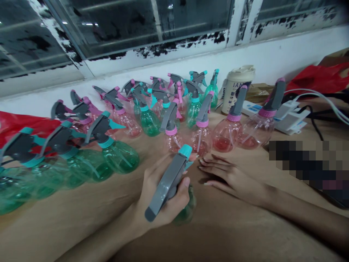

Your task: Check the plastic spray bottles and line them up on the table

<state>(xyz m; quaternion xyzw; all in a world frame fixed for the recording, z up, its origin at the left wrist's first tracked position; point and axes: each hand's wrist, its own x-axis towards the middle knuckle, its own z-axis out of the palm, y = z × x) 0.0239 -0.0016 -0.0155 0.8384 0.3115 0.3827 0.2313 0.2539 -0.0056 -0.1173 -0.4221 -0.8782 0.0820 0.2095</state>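
Note:
My left hand (160, 196) is wrapped round the neck of a green spray bottle (188, 209) whose grey trigger head (169, 182) has a teal tip; the bottle's body is mostly hidden behind my fingers. My right hand (226, 173) lies flat on the brown table (231, 233), fingers stretched out to the left, holding nothing, just right of the held bottle. Directly behind both hands stands a row of pink spray bottles (203, 136).
Several green spray bottles (117, 153) crowd the left side, more pink and green ones stand against the white wall. A cream cup (236, 87), a white power strip (286, 116) with cables, red bags (319, 78) and a blurred patch (308, 163) sit on the right.

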